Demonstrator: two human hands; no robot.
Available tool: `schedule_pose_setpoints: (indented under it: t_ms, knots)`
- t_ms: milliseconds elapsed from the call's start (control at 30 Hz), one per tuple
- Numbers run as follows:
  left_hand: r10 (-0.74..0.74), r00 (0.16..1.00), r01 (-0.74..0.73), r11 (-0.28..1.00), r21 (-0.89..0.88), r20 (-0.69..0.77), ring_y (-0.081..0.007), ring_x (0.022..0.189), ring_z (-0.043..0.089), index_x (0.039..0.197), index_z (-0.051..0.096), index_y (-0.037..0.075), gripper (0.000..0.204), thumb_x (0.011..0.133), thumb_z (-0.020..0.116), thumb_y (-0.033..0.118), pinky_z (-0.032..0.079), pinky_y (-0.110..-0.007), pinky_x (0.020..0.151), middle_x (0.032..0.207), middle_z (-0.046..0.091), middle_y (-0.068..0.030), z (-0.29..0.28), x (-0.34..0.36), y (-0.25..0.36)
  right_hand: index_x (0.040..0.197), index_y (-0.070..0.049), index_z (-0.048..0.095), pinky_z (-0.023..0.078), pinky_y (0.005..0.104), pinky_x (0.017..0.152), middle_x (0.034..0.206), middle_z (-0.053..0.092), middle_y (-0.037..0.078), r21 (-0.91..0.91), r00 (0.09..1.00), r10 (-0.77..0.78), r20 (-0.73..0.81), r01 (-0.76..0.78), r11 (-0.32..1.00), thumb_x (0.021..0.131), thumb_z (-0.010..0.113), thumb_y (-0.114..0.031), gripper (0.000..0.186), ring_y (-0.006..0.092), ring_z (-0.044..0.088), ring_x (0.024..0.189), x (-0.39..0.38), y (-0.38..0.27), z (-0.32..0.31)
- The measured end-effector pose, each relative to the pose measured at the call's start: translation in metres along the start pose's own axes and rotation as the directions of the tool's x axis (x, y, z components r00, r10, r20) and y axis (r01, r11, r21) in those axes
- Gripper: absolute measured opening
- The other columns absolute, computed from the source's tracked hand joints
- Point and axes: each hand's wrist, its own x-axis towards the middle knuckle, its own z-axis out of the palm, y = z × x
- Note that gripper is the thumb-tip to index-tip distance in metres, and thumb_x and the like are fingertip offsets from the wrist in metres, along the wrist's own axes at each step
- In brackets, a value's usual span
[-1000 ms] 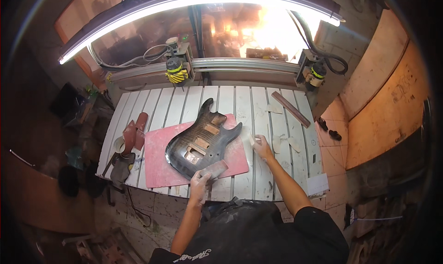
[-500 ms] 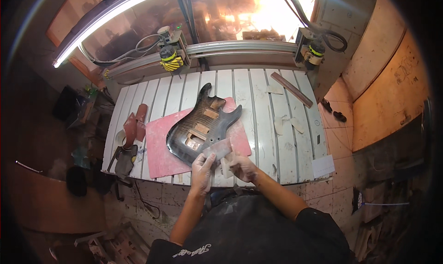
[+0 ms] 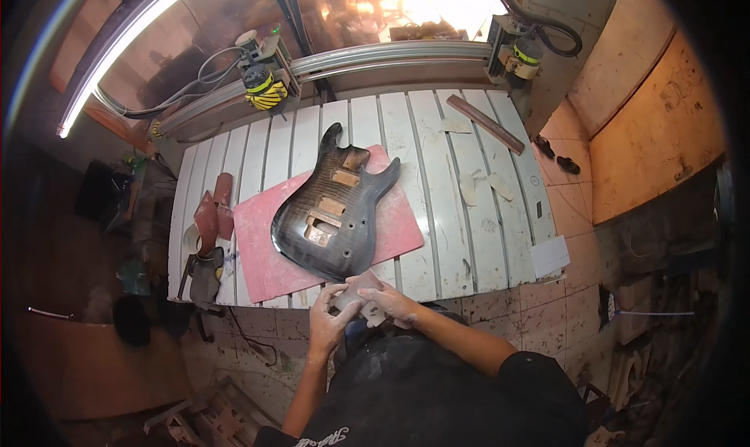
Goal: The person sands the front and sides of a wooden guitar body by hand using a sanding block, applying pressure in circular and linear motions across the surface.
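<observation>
A dark grey electric guitar body [image 3: 334,206] with bare wood cavities lies on a pink mat [image 3: 262,244] on the white slatted workbench [image 3: 437,181]. Both hands are at the bench's near edge, just below the guitar's rounded end. My left hand [image 3: 326,320] and my right hand [image 3: 388,302] together hold a small pale sheet of sandpaper [image 3: 359,289] between them, with fingers curled around its edges.
Brown sandpaper pieces [image 3: 212,212] and a dark tool [image 3: 205,271] lie at the bench's left. A wooden strip [image 3: 484,123] and pale scraps [image 3: 478,185] rest at the right. A yellow-black machine head [image 3: 264,87] sits on a rail behind. A white card [image 3: 549,255] lies by the right corner.
My right hand has left the bench beside the guitar and come in to join the left hand on the sandpaper sheet. The view has tilted down and closer.
</observation>
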Motion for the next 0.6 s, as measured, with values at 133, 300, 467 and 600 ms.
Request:
schedule_pose_setpoints:
  t_ms: [133,300,467,600]
  knots:
    - [0.081,0.995,-0.075,0.993,0.089,-0.059,-0.016,0.104,0.07,0.128,0.066,-0.001,0.045,0.089,0.085,0.011,0.056,-0.031,0.091,0.116,0.072,-0.009,-0.02,-0.009,-0.007,0.142,-0.013,0.053,0.061,0.0306,0.056,0.112,0.066,0.006,0.127,0.992,0.111,-0.064,-0.103,0.987,0.107,0.062,-0.035,0.042,0.0133,0.07,0.085,0.012,0.014,0.015]
    - [0.037,0.998,-0.035,0.998,0.054,-0.046,-0.0154,0.094,0.07,0.128,0.067,0.0,0.05,0.084,0.09,0.009,0.056,-0.029,0.085,0.11,0.072,-0.0067,-0.066,-0.014,-0.02,0.138,-0.01,0.057,0.064,0.0343,0.065,0.116,0.068,0.011,0.129,0.995,0.089,-0.045,-0.083,0.988,0.109,0.058,-0.035,0.038,0.0197,0.073,0.091,0.03,0.023,0.038]
    - [0.152,0.964,-0.185,0.973,0.139,0.218,-0.014,0.091,0.064,0.124,0.067,0.002,0.086,0.053,0.107,0.027,0.054,-0.032,0.088,0.099,0.067,-0.0017,-0.131,0.006,-0.044,0.135,-0.01,0.057,0.065,0.0391,0.079,0.124,0.066,0.01,0.206,0.946,0.251,0.207,-0.293,0.934,0.11,0.059,-0.039,0.038,0.0204,0.071,0.103,0.038,0.035,0.057]
    - [0.125,0.908,-0.221,0.954,0.202,0.4,-0.0183,0.096,0.065,0.126,0.067,0.004,0.096,0.044,0.108,0.032,0.054,-0.035,0.091,0.105,0.069,-0.0047,-0.156,0.025,-0.043,0.126,-0.01,0.059,0.063,0.0382,0.083,0.12,0.068,0.01,0.153,0.947,0.289,0.139,-0.309,0.939,0.109,0.064,-0.036,0.032,0.0192,0.07,0.103,0.039,0.03,0.087]
